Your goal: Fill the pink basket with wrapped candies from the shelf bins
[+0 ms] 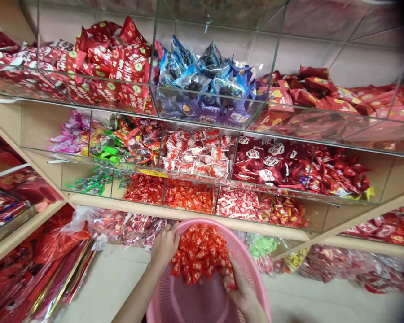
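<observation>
Fingers: L fingers (173, 229) curled tight over basket (195, 301) rim; R fingers (229, 274) half-closed round a few candies (200, 249) at pile edge.
L hand (164, 246): grips far-left rim, prob. to keep basket tipped & steady.
R hand (239, 288): inside basket, at low side of pile.
Candies: red wrapped heap in basket's far half, banked vs rim.
Basket: pink mesh, held just below shelf (222, 223) edge.
Bins (188, 197): glass, tiered, split by candy type; red ones right above basket.
Bags (121, 226): clear stock sacks under shelf.
</observation>
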The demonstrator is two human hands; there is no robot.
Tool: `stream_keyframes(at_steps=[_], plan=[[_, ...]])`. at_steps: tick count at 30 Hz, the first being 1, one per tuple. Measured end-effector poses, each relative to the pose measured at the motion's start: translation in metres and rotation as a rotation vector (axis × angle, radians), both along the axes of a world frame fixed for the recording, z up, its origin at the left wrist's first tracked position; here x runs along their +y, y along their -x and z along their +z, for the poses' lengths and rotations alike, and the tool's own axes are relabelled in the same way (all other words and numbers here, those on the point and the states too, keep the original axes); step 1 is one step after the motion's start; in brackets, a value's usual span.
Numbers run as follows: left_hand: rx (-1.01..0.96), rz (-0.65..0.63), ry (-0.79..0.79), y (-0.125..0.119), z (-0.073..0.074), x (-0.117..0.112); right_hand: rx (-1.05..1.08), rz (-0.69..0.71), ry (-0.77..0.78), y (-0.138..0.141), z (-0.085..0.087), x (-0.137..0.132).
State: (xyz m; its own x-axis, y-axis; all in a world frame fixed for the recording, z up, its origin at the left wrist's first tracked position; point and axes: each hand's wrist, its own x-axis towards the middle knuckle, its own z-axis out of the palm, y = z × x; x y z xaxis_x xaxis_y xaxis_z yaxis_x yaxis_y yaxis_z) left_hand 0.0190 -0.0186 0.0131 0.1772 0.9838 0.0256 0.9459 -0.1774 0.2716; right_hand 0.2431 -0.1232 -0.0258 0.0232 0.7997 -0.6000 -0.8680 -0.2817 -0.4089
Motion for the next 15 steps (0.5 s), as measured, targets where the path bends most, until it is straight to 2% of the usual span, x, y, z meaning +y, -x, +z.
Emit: stream_keyframes(at_steps=[3,7,11,15], plan=[[-0.007,0.001,0.001,0.0,0.0,0.0,0.12,-0.061,0.045,-0.008,-0.004,0.002],[-0.007,0.005,0.011,-0.001,0.001,0.001,0.129,-0.132,0.03,-0.011,-0.005,0.005],[0.009,0.008,0.004,-0.001,0.001,0.001,0.15,-0.145,0.083,-0.016,-0.007,0.011],[0.014,0.009,0.011,-0.001,0.001,0.001,0.197,-0.122,0.09,-0.03,-0.016,0.017]])
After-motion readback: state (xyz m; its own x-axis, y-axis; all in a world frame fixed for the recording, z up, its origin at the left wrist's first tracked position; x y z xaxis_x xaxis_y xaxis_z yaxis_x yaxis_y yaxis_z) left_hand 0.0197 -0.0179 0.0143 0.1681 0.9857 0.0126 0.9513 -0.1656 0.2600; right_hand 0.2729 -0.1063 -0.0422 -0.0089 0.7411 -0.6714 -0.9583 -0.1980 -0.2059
